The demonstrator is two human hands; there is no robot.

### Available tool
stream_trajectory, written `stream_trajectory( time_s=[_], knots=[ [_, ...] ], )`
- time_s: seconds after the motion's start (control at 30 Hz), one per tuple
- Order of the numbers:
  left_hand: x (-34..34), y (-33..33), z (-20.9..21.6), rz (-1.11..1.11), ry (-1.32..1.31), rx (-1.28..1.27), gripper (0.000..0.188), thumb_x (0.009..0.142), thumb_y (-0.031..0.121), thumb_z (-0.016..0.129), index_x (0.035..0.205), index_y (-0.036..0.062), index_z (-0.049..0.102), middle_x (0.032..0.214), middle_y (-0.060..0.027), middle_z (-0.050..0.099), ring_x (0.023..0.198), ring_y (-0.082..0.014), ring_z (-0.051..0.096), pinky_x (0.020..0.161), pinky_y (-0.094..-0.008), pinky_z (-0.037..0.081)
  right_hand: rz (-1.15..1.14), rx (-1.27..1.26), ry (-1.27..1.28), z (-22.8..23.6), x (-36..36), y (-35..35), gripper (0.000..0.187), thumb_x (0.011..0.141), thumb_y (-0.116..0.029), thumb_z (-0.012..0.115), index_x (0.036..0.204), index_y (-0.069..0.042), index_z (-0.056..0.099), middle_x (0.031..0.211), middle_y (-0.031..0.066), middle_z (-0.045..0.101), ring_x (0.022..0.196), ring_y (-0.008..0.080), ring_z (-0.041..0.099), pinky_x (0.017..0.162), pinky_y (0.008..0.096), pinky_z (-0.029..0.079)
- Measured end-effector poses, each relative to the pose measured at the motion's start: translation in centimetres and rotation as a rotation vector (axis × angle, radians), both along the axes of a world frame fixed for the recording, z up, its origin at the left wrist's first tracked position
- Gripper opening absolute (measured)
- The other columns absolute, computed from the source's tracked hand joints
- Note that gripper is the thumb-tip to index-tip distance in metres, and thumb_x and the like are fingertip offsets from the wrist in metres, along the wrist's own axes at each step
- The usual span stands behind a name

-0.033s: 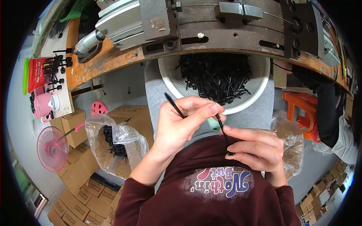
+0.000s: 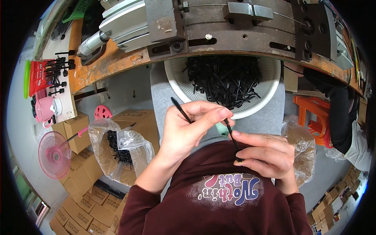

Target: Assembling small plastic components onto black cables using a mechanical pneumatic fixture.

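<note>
My left hand point(image 2: 182, 131) is closed round a slim black stick point(image 2: 181, 109), whose upper end pokes out past the index finger. A second thin black stick point(image 2: 230, 134) slants down between my two hands. Its top meets the left thumb and fingertips, while my right hand point(image 2: 270, 152) pinches its lower part between thumb and fingers. What the sticks are, I cannot make out. Just beyond the hands, a white plastic basket point(image 2: 270, 100) rests on my lap, heaped with black stick-like pieces point(image 2: 223, 80).
A wooden bench edge point(image 2: 102, 70) carrying a metal fixture point(image 2: 235, 37) overhangs the basket. At left are a clear plastic bag point(image 2: 135, 150) of black pieces, a pink fan point(image 2: 55, 154) and cardboard boxes point(image 2: 82, 213). To the right stand an orange stool point(image 2: 313, 117) and another person's dark sleeve point(image 2: 340, 113).
</note>
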State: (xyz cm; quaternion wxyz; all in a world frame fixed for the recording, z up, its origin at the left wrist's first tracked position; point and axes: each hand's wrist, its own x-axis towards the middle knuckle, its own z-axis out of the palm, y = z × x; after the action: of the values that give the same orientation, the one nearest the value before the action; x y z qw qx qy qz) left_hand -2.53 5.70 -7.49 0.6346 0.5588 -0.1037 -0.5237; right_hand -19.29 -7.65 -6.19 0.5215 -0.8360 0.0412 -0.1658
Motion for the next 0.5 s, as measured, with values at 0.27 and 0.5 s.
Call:
stream_trajectory(
  time_s=[0.27,0.5],
  knots=[
    [-0.16,0.11,0.32,-0.004,0.005,0.008,0.018,0.092,0.011,0.065,0.092,-0.0056,0.070,0.082,-0.0169,0.072,0.039,0.0001,0.038,0.037,-0.0153,0.026,0.008,-0.006,0.003,0.11,-0.20,0.18,0.021,0.065,-0.008,0.078,0.082,0.001,0.071,0.111,0.0205,0.068,0.089,0.0282,0.072,0.072,0.0339,0.060],
    [-0.11,0.08,0.68,-0.024,-0.014,0.033,0.018,0.091,0.012,0.067,0.092,-0.0052,0.070,0.082,-0.0151,0.072,0.040,0.0001,0.038,0.037,-0.0153,0.026,-0.014,-0.045,0.010,0.28,-0.07,0.39,0.022,0.064,-0.013,0.084,0.079,-0.002,0.070,0.105,0.0200,0.070,0.088,0.0286,0.073,0.071,0.0337,0.060]
  ],
)
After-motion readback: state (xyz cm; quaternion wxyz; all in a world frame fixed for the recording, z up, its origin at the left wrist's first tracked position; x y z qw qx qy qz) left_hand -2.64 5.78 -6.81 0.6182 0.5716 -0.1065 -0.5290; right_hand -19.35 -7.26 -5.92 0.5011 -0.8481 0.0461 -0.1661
